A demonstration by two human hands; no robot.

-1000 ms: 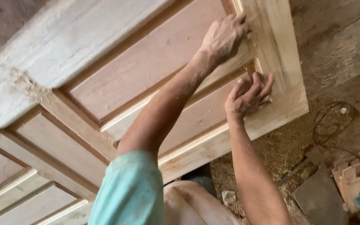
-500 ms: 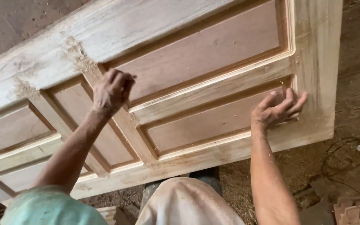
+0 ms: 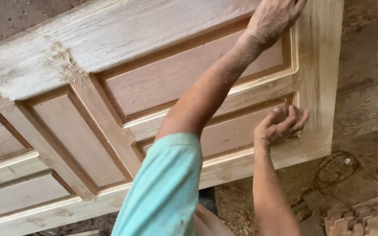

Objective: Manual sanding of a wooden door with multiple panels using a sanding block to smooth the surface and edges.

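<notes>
Fingers (image 3: 285, 120) of the right hand (image 3: 281, 126) are curled loosely and spread a little, pressed flat against the panelled wooden door (image 3: 110, 52) at the lower right corner of its lower right panel (image 3: 237, 131). They close round nothing; whether a small abrasive lies under the palm cannot be told. The left hand (image 3: 274, 17) reaches up past the upper right panel (image 3: 167, 83), fingers bent and resting on the door face near its top edge, partly cut off by the frame, again with no visible grip on anything.

Door condition: unfinished timber, pale on the rails and stiles, reddish-brown on the recessed panels, each bordered by a stepped moulding. Sawdust (image 3: 68, 65) clings in patches on the broad upper rail and along the central stile (image 3: 106, 126). The surface looks freshly worked and dull, with no coating evident.

Position: the door lies tilted across the view, filling most of it, its right stile (image 3: 320, 78) just beside both hands. The right fingertips sit on the moulding where the lower right panel meets that stile. A light teal sleeve (image 3: 167, 183) covers the left upper arm below the door. Beyond the door's right end lie a sawdust-strewn floor (image 3: 372, 144), a dark cable loop (image 3: 335, 168) and stacked wood offcuts (image 3: 359, 218).
</notes>
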